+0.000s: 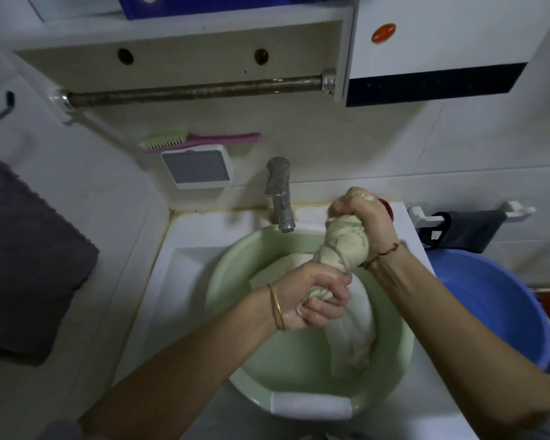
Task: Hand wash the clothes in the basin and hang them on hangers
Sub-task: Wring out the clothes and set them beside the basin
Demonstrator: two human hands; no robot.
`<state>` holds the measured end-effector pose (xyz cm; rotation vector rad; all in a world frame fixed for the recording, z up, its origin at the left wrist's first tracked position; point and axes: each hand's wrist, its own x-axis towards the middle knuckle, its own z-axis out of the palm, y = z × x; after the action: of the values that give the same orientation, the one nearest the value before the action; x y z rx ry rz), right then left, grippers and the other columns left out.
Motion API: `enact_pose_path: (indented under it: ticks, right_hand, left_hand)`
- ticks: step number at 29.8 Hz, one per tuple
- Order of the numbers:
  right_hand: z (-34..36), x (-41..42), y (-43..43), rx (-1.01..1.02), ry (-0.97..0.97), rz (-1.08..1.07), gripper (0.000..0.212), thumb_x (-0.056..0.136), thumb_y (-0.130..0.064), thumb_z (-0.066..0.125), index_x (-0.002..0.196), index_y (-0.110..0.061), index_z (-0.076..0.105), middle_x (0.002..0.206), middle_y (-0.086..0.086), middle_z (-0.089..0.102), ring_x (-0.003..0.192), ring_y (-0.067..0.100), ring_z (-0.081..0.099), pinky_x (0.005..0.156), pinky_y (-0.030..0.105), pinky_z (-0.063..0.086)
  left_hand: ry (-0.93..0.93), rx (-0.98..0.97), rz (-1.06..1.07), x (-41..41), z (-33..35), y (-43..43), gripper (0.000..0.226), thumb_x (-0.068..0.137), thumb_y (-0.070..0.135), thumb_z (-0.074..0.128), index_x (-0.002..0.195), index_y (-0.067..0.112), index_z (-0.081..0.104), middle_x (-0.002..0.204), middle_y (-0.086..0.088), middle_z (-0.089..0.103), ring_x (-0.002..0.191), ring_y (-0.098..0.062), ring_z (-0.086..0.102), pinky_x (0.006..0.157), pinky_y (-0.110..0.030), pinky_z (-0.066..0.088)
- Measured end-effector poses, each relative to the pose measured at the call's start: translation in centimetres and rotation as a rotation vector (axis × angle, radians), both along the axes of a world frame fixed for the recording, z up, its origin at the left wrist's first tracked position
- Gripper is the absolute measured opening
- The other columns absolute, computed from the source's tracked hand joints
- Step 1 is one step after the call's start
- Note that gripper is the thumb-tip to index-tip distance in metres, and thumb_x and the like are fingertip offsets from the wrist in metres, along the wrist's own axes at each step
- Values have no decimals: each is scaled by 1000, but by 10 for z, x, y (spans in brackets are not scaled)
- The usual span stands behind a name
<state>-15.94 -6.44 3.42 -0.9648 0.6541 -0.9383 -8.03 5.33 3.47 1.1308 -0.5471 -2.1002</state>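
A pale green basin (261,369) sits in the white sink (185,268) under the metal tap (280,198). A wet cream garment (343,246) is twisted into a thick rope above the basin. My right hand (362,214) grips its upper end, raised near the tap. My left hand (318,300) grips the lower part of the twist over the basin's middle. The rest of the garment hangs from my left hand down into the basin. No hangers are in view.
A blue tub (502,306) stands right of the sink. A dark towel (23,265) hangs at the left. A metal rail (197,90) runs under the cabinet above. On the back wall sit a pink-and-green brush (185,139) and a white soap holder (197,168).
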Motion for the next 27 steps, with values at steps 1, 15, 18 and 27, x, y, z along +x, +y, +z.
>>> enact_pose_path:
  ticks: [1, 15, 18, 27]
  right_hand:
    - [-3, 0, -1, 26, -29, 0, 30, 67, 6, 54, 44, -13, 50, 52, 7, 50, 47, 17, 47, 47, 20, 43]
    - [-53, -29, 23, 570, -90, 396, 51, 53, -47, 86, 91, -15, 77, 98, 9, 72, 83, 22, 71, 64, 35, 59]
    - [-56, -26, 20, 794, -31, 269, 45, 68, -51, 65, 94, -14, 71, 86, 4, 69, 66, 15, 67, 52, 24, 55]
    - [-60, -21, 19, 995, 371, 340, 32, 62, -36, 71, 82, -11, 68, 79, 1, 68, 78, 14, 62, 65, 19, 52]
  left_hand:
    - [24, -2, -10, 3, 1, -1, 21, 69, 3, 41, 69, 21, 31, 44, 7, 33, 28, 1, 26, 28, -9, 10]
    - [-984, -391, 276, 35, -4, 1, 82, 67, 1, 80, 118, 27, 22, 116, -3, 39, 91, -8, 49, 58, -4, 42]
    - [-1096, -715, 220, 39, -12, 12, 91, 64, -7, 74, 127, 36, 25, 129, -8, 34, 114, -17, 48, 85, -4, 41]
    - [-2011, -1501, -164, 62, -9, 11, 78, 65, 49, 71, 131, 25, 40, 100, -5, 55, 81, -25, 58, 63, -33, 53]
